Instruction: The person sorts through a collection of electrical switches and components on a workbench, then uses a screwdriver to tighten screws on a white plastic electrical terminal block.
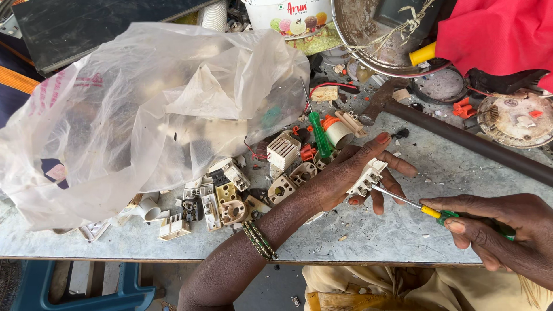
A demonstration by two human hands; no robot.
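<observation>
Here, head view: the left hand [351, 173] pinches a white switch part [367, 177] between thumb and fingers, low over the grey table [403, 236]. The right hand [495, 227] is closed around a yellow-and-green screwdriver [429, 211], its tip touching the part. A crumpled clear plastic bag [150, 109] lies left; a white tub with a fruit-printed label [294, 16] stands at the top edge.

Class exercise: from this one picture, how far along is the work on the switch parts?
Done: loose switch parts lie heaped on the table. In hand: the left hand holds a white switch; the right hand works a screwdriver into it. Left: more inside the plastic bag.
</observation>
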